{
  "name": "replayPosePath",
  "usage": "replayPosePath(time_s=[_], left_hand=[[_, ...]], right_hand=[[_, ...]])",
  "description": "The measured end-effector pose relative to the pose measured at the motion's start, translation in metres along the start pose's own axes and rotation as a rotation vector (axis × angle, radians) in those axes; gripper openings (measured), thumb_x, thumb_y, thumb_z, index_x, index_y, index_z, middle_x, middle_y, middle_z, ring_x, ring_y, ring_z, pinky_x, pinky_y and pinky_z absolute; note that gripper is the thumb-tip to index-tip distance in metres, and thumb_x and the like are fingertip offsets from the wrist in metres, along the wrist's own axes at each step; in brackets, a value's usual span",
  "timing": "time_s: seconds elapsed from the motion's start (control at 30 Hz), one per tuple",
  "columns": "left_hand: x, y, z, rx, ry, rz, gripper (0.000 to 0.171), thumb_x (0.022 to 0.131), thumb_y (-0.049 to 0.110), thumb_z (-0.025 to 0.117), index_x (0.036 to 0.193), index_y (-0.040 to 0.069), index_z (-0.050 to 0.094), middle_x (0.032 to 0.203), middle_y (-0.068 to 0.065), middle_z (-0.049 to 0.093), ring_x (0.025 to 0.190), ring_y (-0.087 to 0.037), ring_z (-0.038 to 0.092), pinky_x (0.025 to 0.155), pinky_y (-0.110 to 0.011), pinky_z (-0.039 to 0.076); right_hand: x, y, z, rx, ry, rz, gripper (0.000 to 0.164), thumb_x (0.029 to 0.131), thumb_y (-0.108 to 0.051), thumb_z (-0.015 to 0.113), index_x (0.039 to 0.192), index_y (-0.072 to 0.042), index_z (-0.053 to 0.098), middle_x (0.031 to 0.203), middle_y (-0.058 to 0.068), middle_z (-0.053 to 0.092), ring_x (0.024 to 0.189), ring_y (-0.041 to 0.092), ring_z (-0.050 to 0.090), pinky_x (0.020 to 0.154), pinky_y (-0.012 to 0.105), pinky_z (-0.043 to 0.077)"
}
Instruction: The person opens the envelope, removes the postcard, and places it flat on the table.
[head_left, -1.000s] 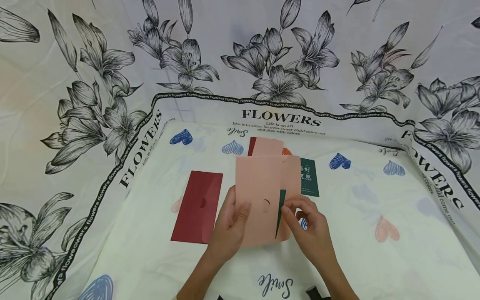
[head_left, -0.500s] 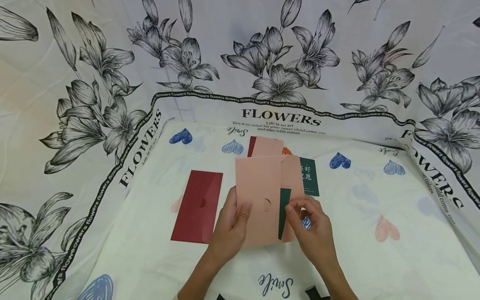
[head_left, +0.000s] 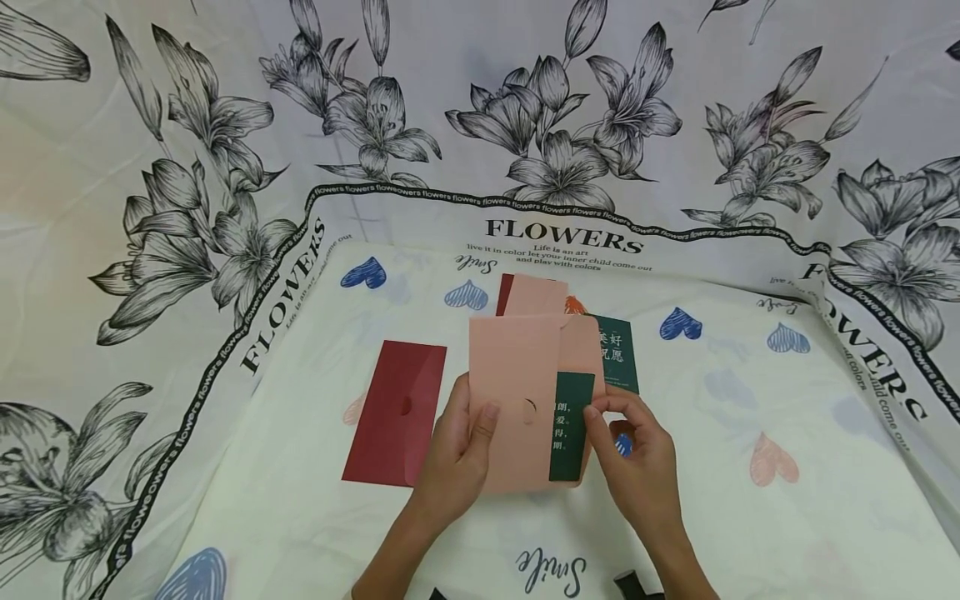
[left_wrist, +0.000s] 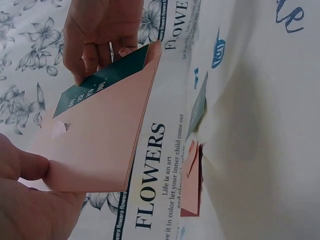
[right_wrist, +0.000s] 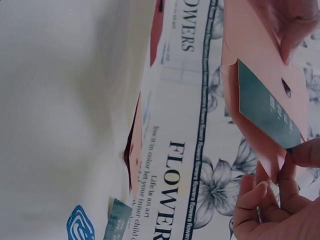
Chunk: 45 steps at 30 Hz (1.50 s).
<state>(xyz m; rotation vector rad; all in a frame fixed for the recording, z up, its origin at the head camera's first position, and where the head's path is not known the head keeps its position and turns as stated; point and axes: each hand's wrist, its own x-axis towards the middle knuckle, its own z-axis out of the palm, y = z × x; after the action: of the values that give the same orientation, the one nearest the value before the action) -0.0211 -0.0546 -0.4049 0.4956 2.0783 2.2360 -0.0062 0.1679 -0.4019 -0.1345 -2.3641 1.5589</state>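
My left hand [head_left: 456,458] holds a pink envelope [head_left: 516,354] upright over the table, thumb across its front face. A dark green card [head_left: 573,433] with white printed characters sticks partly out of the envelope's right side, in front of the unfolded flap [head_left: 581,343]. The rest of that card is hidden inside. My right hand [head_left: 637,446] pinches the card's outer edge between thumb and forefinger, the other fingers behind the flap. In the right wrist view the thumb lies on the card's corner [right_wrist: 287,142].
A dark red envelope [head_left: 393,412] lies flat to the left. Behind the held envelope lie another pink envelope [head_left: 536,295], a red one [head_left: 505,292] under it, and a second green card [head_left: 618,354]. The tablecloth [head_left: 720,500] is white with printed hearts.
The green card has slid rightward out of the envelope, from a thin sliver to a wide strip showing its characters. My right hand has moved right with it; the left hand stays in place.
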Motion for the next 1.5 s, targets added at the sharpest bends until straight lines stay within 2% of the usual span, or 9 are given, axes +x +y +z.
replayPosePath(time_s=[0.2, 0.4, 0.63, 0.83, 0.9, 1.1, 1.17, 1.33, 1.5], left_hand=[[-0.001, -0.001, 0.0, -0.001, -0.003, -0.011, 0.042, 0.114, 0.02, 0.046, 0.155, 0.021, 0.035, 0.133, -0.005, 0.061, 0.124, -0.022, 0.063, 0.097, -0.039, 0.057], [0.0, -0.003, -0.003, 0.009, 0.019, -0.006, 0.041, 0.114, 0.019, 0.046, 0.154, 0.02, 0.036, 0.134, -0.004, 0.06, 0.123, -0.023, 0.062, 0.095, -0.039, 0.057], [0.0, -0.006, -0.006, 0.019, 0.014, 0.01, 0.041, 0.115, 0.018, 0.045, 0.155, 0.018, 0.035, 0.134, -0.005, 0.058, 0.127, -0.024, 0.06, 0.096, -0.038, 0.056], [0.0, -0.005, -0.008, 0.05, 0.047, -0.015, 0.042, 0.114, 0.018, 0.047, 0.154, 0.021, 0.035, 0.134, -0.003, 0.055, 0.126, -0.024, 0.057, 0.096, -0.038, 0.053], [-0.001, -0.005, -0.009, 0.05, 0.059, -0.019, 0.042, 0.114, 0.017, 0.048, 0.154, 0.022, 0.037, 0.134, -0.003, 0.056, 0.125, -0.023, 0.058, 0.096, -0.038, 0.054], [0.0, -0.005, -0.013, 0.048, 0.063, -0.017, 0.04, 0.114, 0.017, 0.048, 0.152, 0.022, 0.039, 0.132, -0.003, 0.058, 0.122, -0.022, 0.061, 0.096, -0.036, 0.054], [0.001, -0.005, -0.014, 0.049, 0.069, -0.02, 0.039, 0.114, 0.017, 0.047, 0.152, 0.022, 0.039, 0.132, -0.004, 0.059, 0.122, -0.021, 0.061, 0.096, -0.034, 0.053], [0.002, -0.005, -0.02, 0.074, 0.106, -0.029, 0.042, 0.114, 0.018, 0.048, 0.154, 0.024, 0.038, 0.136, -0.001, 0.057, 0.127, -0.018, 0.057, 0.103, -0.029, 0.049], [0.002, -0.007, -0.025, 0.095, 0.127, -0.023, 0.044, 0.113, 0.018, 0.049, 0.155, 0.023, 0.037, 0.136, -0.002, 0.056, 0.128, -0.018, 0.057, 0.103, -0.031, 0.049]], right_hand=[[0.001, 0.001, -0.001, -0.023, 0.0, 0.007, 0.013, 0.102, -0.022, 0.074, 0.103, -0.009, 0.074, 0.122, -0.002, 0.071, 0.089, 0.019, 0.062, 0.072, 0.02, 0.053], [0.003, 0.005, -0.006, -0.036, 0.033, -0.004, 0.009, 0.103, -0.018, 0.072, 0.104, -0.009, 0.073, 0.128, -0.003, 0.07, 0.088, 0.017, 0.07, 0.068, 0.022, 0.058], [0.006, 0.008, -0.01, -0.027, 0.036, -0.035, 0.012, 0.103, -0.017, 0.071, 0.106, -0.005, 0.073, 0.124, 0.001, 0.073, 0.116, 0.011, 0.065, 0.081, 0.016, 0.056], [0.011, 0.011, -0.022, -0.02, 0.073, -0.057, 0.012, 0.104, -0.014, 0.069, 0.111, -0.004, 0.071, 0.099, 0.003, 0.075, 0.092, 0.011, 0.072, 0.083, 0.016, 0.056], [0.013, 0.011, -0.026, -0.015, 0.078, -0.059, 0.012, 0.104, -0.013, 0.069, 0.112, -0.005, 0.07, 0.095, 0.005, 0.075, 0.087, 0.012, 0.075, 0.081, 0.017, 0.058], [0.016, 0.012, -0.033, -0.034, 0.072, -0.063, 0.014, 0.105, -0.014, 0.068, 0.116, -0.005, 0.069, 0.098, 0.005, 0.076, 0.085, 0.012, 0.076, 0.077, 0.019, 0.058], [0.018, 0.012, -0.037, -0.046, 0.091, -0.069, 0.014, 0.105, -0.013, 0.068, 0.117, -0.005, 0.069, 0.098, 0.004, 0.076, 0.084, 0.012, 0.075, 0.077, 0.018, 0.058], [0.023, 0.013, -0.05, -0.065, 0.152, -0.092, 0.015, 0.105, -0.009, 0.067, 0.119, -0.006, 0.069, 0.096, 0.001, 0.074, 0.072, 0.013, 0.068, 0.065, 0.017, 0.054], [0.028, 0.016, -0.062, -0.079, 0.196, -0.113, 0.018, 0.104, -0.007, 0.067, 0.121, -0.005, 0.068, 0.096, -0.003, 0.073, 0.064, 0.012, 0.062, 0.06, 0.017, 0.05]])
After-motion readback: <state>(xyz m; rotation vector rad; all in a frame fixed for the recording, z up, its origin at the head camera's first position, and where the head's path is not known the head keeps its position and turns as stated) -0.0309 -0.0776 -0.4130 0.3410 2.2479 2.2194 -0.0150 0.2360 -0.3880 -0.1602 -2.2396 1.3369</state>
